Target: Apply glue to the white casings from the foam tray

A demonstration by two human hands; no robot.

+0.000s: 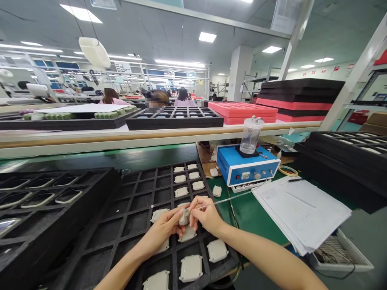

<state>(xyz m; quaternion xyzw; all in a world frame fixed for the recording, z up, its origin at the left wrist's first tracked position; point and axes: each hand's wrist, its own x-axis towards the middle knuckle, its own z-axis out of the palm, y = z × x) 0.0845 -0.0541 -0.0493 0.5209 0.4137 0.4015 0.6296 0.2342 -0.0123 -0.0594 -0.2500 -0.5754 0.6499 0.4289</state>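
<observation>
Between the thumb and fingers of my left hand [165,227] is a small off-white plastic watch case [184,217], tilted up over the tray. Close against it, my right hand [204,213] pinches the end of a thin clear tube [231,198]; the tip is hidden by my fingers. That tube runs to a blue control box [248,165] with dials on its front. Beneath both hands lies a black foam tray [125,219] divided into compartments, with several similar off-white cases [191,268] in its right-hand columns. One loose case [217,191] rests on the green mat beside the tray.
To the left stands another black tray [39,201] with dark-faced parts. On the right are paper sheets [302,213], a pen [294,179] and stacked black trays [341,169]. A clear canister [250,137] tops the blue box. A shelf [169,137] crosses ahead, and people sit beyond.
</observation>
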